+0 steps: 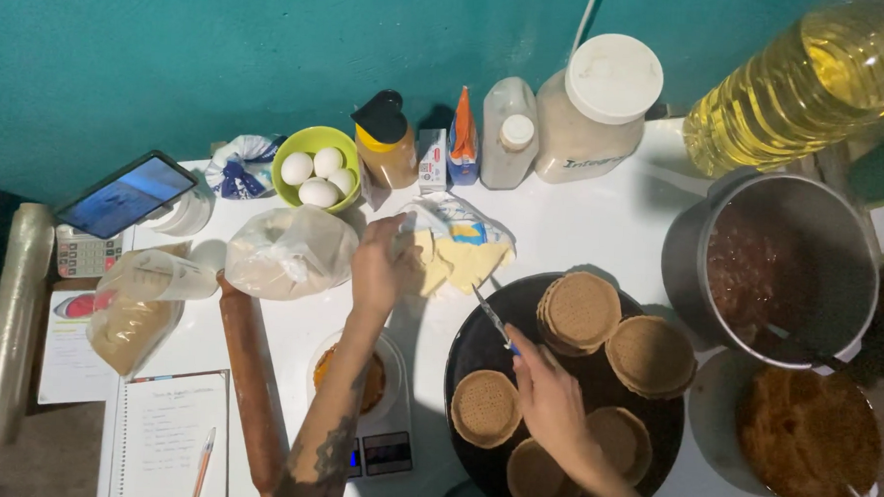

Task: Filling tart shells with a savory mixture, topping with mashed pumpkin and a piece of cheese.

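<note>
Left hand [381,268] pressed on the butter block [453,261] in its opened wrapper, grip closed on its edge. Right hand [546,399] clamped around a knife [491,319], blade tip aimed at the butter, above the dark round tray [478,350] of stacked biscuits [579,312] on the white surface [590,224].

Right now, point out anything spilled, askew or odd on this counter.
Nothing looks spilled or broken. The oil bottle lies tilted at the top right corner, and the rolling pin sits close to the notebook. Otherwise just crowded.
</note>
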